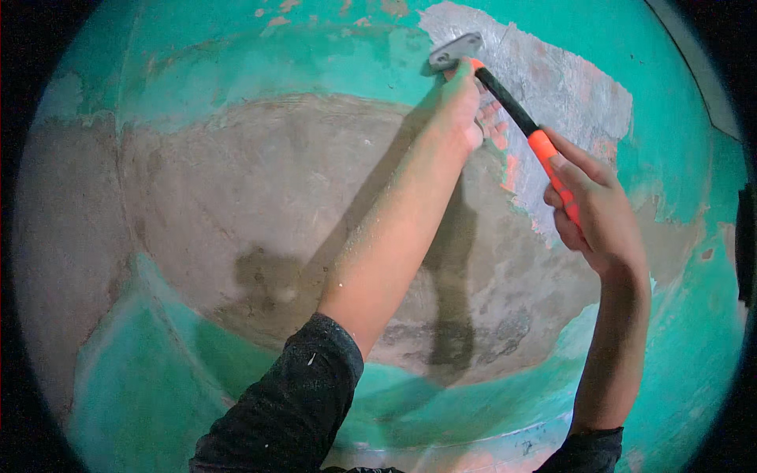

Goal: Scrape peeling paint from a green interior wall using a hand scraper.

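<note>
A long-handled scraper (509, 101) with a grey metal head, a black shaft and an orange grip slants across the upper wall. My right hand (595, 201) is wrapped round its orange grip. Up by the scraper's head, my left hand (461, 106) pinches the orange collar, its other fingers loosely bent beneath the shaft. The head lies against the wall, at the left edge of a pale grey-white patch (579, 87) bordered by green paint (339, 59). Part of the collar is hidden by my left hand.
Below the tool spreads a broad bare grey-brown area of wall (260, 173). Green paint with ragged edges runs along its lower side (142, 378). A pale edge (694, 63) stands at the upper right, and a dark object (745, 244) at the right rim.
</note>
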A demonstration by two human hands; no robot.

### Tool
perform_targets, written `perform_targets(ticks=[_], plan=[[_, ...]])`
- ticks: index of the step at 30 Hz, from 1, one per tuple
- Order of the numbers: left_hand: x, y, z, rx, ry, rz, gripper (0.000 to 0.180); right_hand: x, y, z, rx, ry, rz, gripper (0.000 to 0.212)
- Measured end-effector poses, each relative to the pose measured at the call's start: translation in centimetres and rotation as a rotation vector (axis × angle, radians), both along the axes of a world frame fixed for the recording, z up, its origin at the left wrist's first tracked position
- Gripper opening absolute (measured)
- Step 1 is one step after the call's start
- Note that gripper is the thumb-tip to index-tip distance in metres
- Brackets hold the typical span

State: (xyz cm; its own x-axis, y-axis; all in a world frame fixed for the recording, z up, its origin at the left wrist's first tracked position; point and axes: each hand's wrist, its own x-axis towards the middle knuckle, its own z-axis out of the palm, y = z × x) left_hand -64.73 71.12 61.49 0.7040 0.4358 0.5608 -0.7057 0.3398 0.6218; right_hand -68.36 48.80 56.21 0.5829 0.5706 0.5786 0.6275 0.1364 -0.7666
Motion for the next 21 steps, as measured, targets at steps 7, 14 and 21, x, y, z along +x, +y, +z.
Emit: perform_targets(ticks=[7,14,21], plan=[[-0.8,0.3,1.5,-0.025,-0.045,-0.078,0.039,-1.3,-0.6,2.0,-0.005,-0.033,-0.022,0.05],[-0.8,0.2,3.5,-0.11,-0.117,-0.064,0.036,-1.6,0.0,3.2,0.026,-0.098,-0.021,0.051],[-1.2,-0.3,2.3,-0.12,-0.077,-0.026,0.036,-2.1,-0.2,3.0,-0.025,-0.077,-0.057,0.05]])
